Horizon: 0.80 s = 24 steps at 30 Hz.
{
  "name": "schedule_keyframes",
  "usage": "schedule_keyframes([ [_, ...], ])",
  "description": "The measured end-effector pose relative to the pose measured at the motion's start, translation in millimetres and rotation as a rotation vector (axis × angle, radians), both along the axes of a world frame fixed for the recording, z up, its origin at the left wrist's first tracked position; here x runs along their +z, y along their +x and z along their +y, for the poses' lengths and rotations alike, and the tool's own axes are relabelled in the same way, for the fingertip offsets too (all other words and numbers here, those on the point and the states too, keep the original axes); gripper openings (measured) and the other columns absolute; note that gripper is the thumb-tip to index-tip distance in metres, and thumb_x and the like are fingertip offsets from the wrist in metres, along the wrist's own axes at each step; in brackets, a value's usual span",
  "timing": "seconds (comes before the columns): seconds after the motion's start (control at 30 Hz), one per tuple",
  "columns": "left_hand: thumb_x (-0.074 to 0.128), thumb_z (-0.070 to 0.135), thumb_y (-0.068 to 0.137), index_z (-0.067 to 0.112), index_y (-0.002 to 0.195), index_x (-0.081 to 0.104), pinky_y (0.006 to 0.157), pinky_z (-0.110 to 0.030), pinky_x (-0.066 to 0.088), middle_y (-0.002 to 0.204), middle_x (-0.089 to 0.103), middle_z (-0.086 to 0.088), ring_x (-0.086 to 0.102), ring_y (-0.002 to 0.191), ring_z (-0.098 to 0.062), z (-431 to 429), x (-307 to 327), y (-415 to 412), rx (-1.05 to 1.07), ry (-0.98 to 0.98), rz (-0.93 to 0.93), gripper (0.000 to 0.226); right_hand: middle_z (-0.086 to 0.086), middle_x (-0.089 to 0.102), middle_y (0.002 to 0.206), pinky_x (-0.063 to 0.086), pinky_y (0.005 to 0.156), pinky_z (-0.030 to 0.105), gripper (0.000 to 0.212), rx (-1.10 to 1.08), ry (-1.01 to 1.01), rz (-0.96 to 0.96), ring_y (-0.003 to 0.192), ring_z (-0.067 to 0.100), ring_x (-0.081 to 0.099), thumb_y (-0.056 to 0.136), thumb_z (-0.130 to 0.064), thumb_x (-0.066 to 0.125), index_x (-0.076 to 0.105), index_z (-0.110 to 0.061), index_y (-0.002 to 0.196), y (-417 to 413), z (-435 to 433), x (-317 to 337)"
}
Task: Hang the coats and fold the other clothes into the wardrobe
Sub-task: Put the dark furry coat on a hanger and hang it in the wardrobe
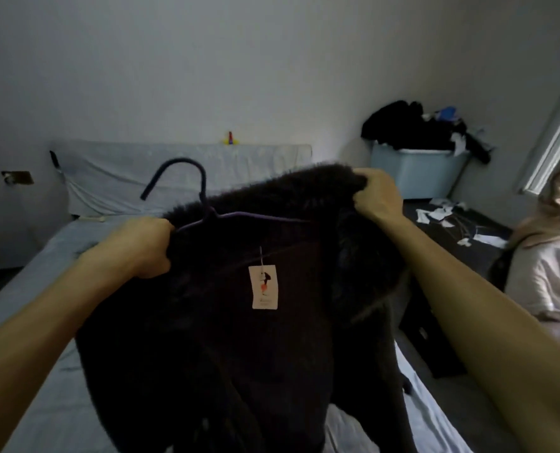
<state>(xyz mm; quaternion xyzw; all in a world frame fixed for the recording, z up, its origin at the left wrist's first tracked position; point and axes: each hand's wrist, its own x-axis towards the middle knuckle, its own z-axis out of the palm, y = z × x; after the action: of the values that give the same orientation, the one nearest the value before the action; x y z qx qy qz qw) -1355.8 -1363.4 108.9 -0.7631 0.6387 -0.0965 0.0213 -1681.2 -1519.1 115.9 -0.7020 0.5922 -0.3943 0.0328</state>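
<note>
A black fuzzy coat [239, 354] hangs in the air in front of me over the bed, with a white price tag [264, 287] dangling inside its neck. A dark purple hanger [203, 204] sits in the collar, its hook sticking up to the left. My left hand [141, 248] grips the coat's left shoulder by the hanger's end. My right hand [376, 194] grips the furry collar at the upper right, apart from the hanger.
A bed with a pale grey sheet [43, 322] lies under the coat. A light blue bin [416, 171] heaped with dark clothes stands at the back right. White scraps litter a dark table [452, 230]. Another person [546, 263] sits at the right edge.
</note>
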Motion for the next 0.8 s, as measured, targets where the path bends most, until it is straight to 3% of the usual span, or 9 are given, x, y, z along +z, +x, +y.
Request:
schedule_keyframes([
  [0.13,0.063,0.019,0.073,0.011,0.1,0.06,0.069,-0.035,0.047,0.099,0.061,-0.013,0.062,0.092,-0.033,0,12,-25,-0.017,-0.145,-0.028,0.029,0.012,0.068,0.102,0.044,0.074,0.033,0.037,0.037,-0.155,-0.034,0.096,0.033,0.06,0.072,-0.013,0.051,0.067,-0.018,0.106,13,34,43],
  [0.23,0.063,0.017,0.073,0.005,0.101,0.06,0.076,-0.04,0.049,0.106,0.061,-0.019,0.06,0.097,-0.038,-6,15,-51,-0.037,-0.217,0.065,0.03,0.014,0.068,0.095,0.044,0.069,0.031,0.039,0.145,-0.246,-0.068,0.089,0.034,0.062,0.064,-0.022,0.049,0.067,-0.016,0.098,38,68,63],
  [0.37,0.066,0.022,0.073,0.008,0.094,0.065,0.075,-0.044,0.051,0.097,0.064,-0.021,0.061,0.09,-0.042,-10,19,-54,-0.109,-0.484,0.236,0.025,0.011,0.068,0.092,0.042,0.066,0.027,0.031,0.425,-0.158,0.099,0.083,0.033,0.06,0.062,-0.02,0.052,0.062,-0.02,0.091,69,107,49],
  [0.47,0.068,0.021,0.071,0.01,0.079,0.063,0.068,-0.045,0.049,0.086,0.064,-0.02,0.061,0.082,-0.044,-1,19,-44,-0.18,-0.635,0.306,0.014,0.0,0.065,0.106,0.051,0.08,0.031,0.038,0.54,-0.002,-0.033,0.094,0.021,0.061,0.071,-0.03,0.059,0.061,-0.02,0.108,55,112,37],
  [0.53,0.069,0.019,0.069,0.01,0.078,0.061,0.065,-0.045,0.048,0.084,0.064,-0.019,0.06,0.079,-0.043,6,22,-38,-0.187,-0.717,0.305,0.014,-0.006,0.057,0.122,0.043,0.094,0.02,0.048,0.662,0.175,-0.148,0.11,0.01,0.054,0.082,-0.031,0.061,0.055,-0.021,0.129,41,111,34],
  [0.6,0.07,0.017,0.067,0.009,0.08,0.062,0.064,-0.045,0.048,0.084,0.063,-0.019,0.06,0.077,-0.043,9,26,-33,-0.184,-0.787,0.275,0.017,0.001,0.063,0.114,0.043,0.091,0.014,0.042,0.753,0.239,-0.32,0.105,0.013,0.058,0.085,-0.019,0.049,0.057,-0.02,0.127,35,108,28],
  [0.67,0.071,0.015,0.064,0.008,0.079,0.061,0.061,-0.045,0.048,0.082,0.061,-0.019,0.06,0.072,-0.043,11,29,-31,-0.187,-0.836,0.25,0.019,0.007,0.059,0.118,0.048,0.088,0.021,0.057,0.667,0.142,-0.412,0.106,0.018,0.058,0.073,-0.008,0.048,0.052,-0.019,0.129,32,98,18],
  [0.73,0.072,0.013,0.062,0.007,0.078,0.06,0.058,-0.044,0.047,0.079,0.06,-0.018,0.059,0.068,-0.043,12,31,-29,-0.192,-0.87,0.228,0.021,0.009,0.042,0.136,0.045,0.1,0.03,0.076,0.559,0.074,-0.33,0.122,0.017,0.047,0.071,0.0,0.055,0.034,-0.024,0.14,28,89,7],
  [0.8,0.072,0.014,0.062,0.007,0.079,0.061,0.056,-0.044,0.047,0.079,0.061,-0.016,0.06,0.067,-0.043,13,33,-24,-0.186,-0.889,0.216,0.022,0.0,0.038,0.135,0.035,0.108,0.025,0.077,0.495,0.066,-0.195,0.125,0.008,0.038,0.076,0.0,0.065,0.031,-0.022,0.142,22,81,-1],
])
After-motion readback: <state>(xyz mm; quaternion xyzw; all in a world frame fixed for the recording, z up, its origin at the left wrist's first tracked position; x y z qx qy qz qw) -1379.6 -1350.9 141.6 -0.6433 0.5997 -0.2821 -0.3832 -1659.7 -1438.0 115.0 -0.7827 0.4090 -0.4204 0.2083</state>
